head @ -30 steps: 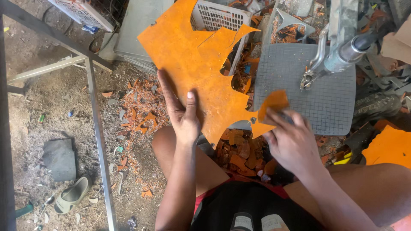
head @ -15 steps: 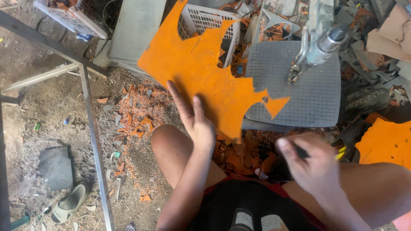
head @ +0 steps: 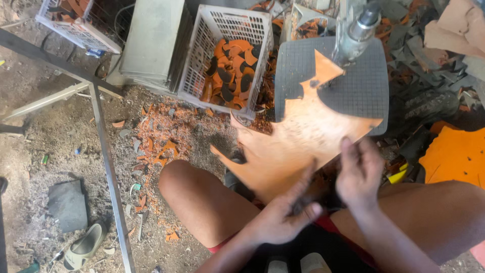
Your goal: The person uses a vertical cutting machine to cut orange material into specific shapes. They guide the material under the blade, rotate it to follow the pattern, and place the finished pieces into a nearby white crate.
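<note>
A large jagged orange sheet [head: 298, 136] with cut-out notches lies flat, its far tip on the grey gridded machine table [head: 364, 88] under the metal cutting head [head: 358, 28]. My left hand [head: 283, 217] grips the sheet's near edge from below, thumb on top. My right hand [head: 358, 172] holds its near right edge, fingers blurred. Both hands are above my bare knees.
A white plastic crate [head: 202, 55] of cut orange and black pieces stands behind the sheet. Another orange sheet [head: 454, 154] lies at right. Orange scraps litter the dirt floor [head: 156, 146]. A metal frame bar [head: 108, 172] runs at left, with a sandal [head: 83, 245] near it.
The sheet has been turned and pulled toward me, its pale side now up. Both hands moved to its near edge; the small loose orange piece from the machine table is gone.
</note>
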